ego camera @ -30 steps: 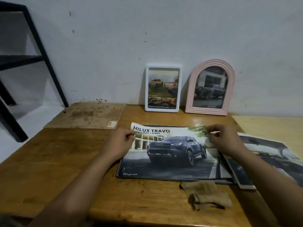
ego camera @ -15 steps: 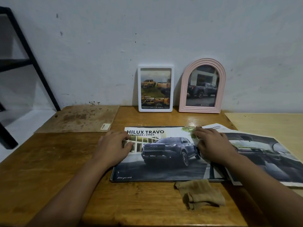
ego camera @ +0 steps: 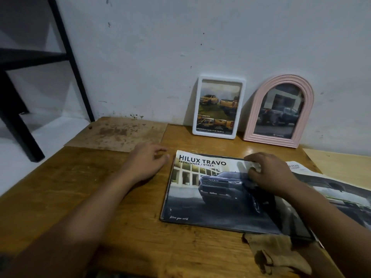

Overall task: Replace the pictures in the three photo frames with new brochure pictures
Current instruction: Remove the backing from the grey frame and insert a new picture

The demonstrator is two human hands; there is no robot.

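Lying flat near the front-right part of the table (ego camera: pixel 60 187), the brochure (ego camera: pixel 210 197) has its long axis running left to right, parallel to the front edge, with the title at its far-left corner. The right hand (ego camera: pixel 269 173) rests on the brochure's far edge, right of centre, fingers curled and bearing down on the paper; whether a page edge is pinched between thumb and fingers cannot be told, since the fingertips cover it. The left hand (ego camera: pixel 148 161) lies on bare wood just beside the brochure's far-left corner, apart from the paper, fingers loosely half curled and holding nothing.

A second loose sheet (ego camera: pixel 341 193) extends from under the right forearm toward the table's right edge. A crumpled brown cloth (ego camera: pixel 281 255) sits at the front edge, touching the brochure's near edge.

Two frames stand along the back edge, leaning on the wall: the white rectangular frame (ego camera: pixel 219 107) directly beyond the brochure's middle, the pink arched frame (ego camera: pixel 279 111) just beside it to the right. Both carry truck pictures. A third frame is not in view.

Judgement: the right hand is the nearer to the page and already on it, so any turning or lifting falls to it. The page would open along the long axis. The left hand is placed to steady the far-left corner.
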